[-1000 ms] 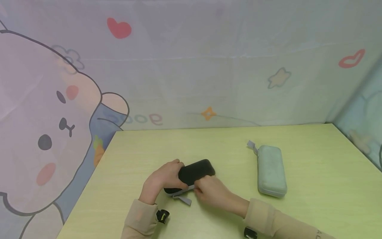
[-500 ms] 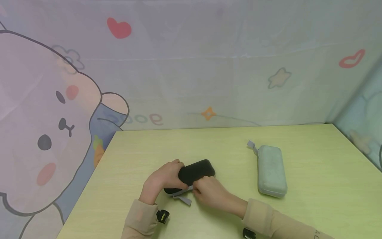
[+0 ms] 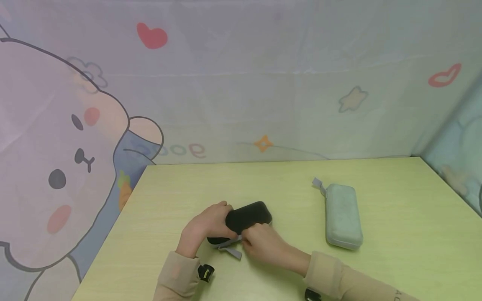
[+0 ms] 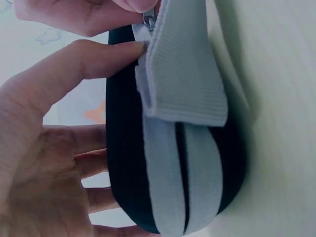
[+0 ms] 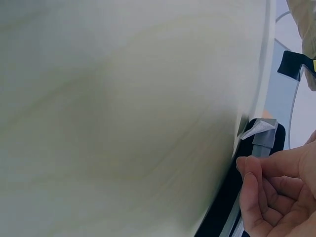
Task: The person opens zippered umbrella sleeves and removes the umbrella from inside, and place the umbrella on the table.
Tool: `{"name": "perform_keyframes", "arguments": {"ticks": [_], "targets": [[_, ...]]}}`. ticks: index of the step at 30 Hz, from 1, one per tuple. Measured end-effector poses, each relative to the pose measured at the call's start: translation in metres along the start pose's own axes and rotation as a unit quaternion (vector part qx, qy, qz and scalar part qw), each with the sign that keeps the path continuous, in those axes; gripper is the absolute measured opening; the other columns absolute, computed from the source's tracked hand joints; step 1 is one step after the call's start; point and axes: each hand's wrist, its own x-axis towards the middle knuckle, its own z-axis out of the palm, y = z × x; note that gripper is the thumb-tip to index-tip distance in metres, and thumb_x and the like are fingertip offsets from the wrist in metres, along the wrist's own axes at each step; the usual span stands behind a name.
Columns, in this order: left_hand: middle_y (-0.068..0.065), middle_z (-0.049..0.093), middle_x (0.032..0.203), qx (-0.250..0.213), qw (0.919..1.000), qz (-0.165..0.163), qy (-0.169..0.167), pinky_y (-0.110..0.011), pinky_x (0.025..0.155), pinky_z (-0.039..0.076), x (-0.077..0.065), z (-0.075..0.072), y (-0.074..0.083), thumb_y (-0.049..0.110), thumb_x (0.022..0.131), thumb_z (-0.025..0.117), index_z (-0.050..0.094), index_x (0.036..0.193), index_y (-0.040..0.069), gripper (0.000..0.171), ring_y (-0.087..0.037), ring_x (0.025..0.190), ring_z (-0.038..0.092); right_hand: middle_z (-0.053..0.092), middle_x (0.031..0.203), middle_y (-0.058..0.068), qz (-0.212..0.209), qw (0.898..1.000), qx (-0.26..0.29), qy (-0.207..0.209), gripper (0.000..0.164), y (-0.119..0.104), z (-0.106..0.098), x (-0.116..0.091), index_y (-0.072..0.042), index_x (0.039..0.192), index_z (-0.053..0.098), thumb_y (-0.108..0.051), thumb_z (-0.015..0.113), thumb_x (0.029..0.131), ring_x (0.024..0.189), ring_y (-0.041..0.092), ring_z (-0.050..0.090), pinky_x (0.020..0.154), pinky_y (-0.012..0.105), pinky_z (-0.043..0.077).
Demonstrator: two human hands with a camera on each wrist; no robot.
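Note:
A black zippered case (image 3: 248, 217) with grey zipper tape lies on the table, left of centre. My left hand (image 3: 211, 221) grips its left part, thumb along the near side and fingers over the far side. At the near edge my right hand (image 3: 267, 242), fingers curled, pinches at the zipper. Close up in the left wrist view, the metal zipper slider (image 4: 149, 19) shows at the right hand's fingertips, close to the left thumb tip. A grey ribbed fabric tab (image 4: 187, 84) hangs at the case's left end. Below it a dark gap runs between the two tape strips.
A pale green zippered case (image 3: 343, 215) with a grey fabric tab (image 3: 317, 182) lies to the right on the light yellow-green table (image 3: 406, 200). Behind the table hangs a printed cloth backdrop (image 3: 241, 83).
My right hand has slid slightly left along the near edge of the black case, towards my left thumb. The left hand and both cases have stayed put.

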Motion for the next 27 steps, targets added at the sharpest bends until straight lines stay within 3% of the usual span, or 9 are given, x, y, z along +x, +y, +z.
{"name": "perform_keyframes", "arguments": {"ticks": [5,14,27], "targets": [[-0.005,0.055,0.093,-0.003,1.0,0.007,0.002,-0.034,0.075,0.047,-0.0002,0.0002,-0.0009,0.026,0.069,0.082,0.063,0.107,0.002,0.048,-0.017,0.079,0.051,0.051,0.054,-0.005,-0.013,1.0,-0.004,0.001,0.023,-0.0037,0.001,0.0011,-0.009,0.063,0.06,-0.006,0.065,0.085,0.047,0.0,0.032,0.045,0.013,0.029],[-0.004,0.055,0.092,-0.002,0.9998,0.018,0.004,-0.033,0.073,0.046,0.0012,0.0011,-0.0021,0.026,0.068,0.081,0.063,0.105,0.002,0.048,-0.016,0.078,0.05,0.037,0.053,-0.01,-0.016,1.0,-0.008,0.001,0.03,-0.0057,0.0029,0.0014,-0.013,0.058,0.051,-0.007,0.065,0.085,0.046,-0.001,0.027,0.044,0.014,0.022],[-0.003,0.054,0.091,-0.002,0.9999,0.013,0.003,-0.034,0.073,0.046,0.0012,0.0009,-0.002,0.027,0.068,0.082,0.063,0.104,0.003,0.048,-0.016,0.078,0.05,0.037,0.052,-0.01,-0.03,0.999,-0.024,0.006,0.032,-0.0078,0.0047,0.0038,-0.013,0.056,0.05,-0.006,0.066,0.083,0.047,0.0,0.028,0.044,0.014,0.022]]}}
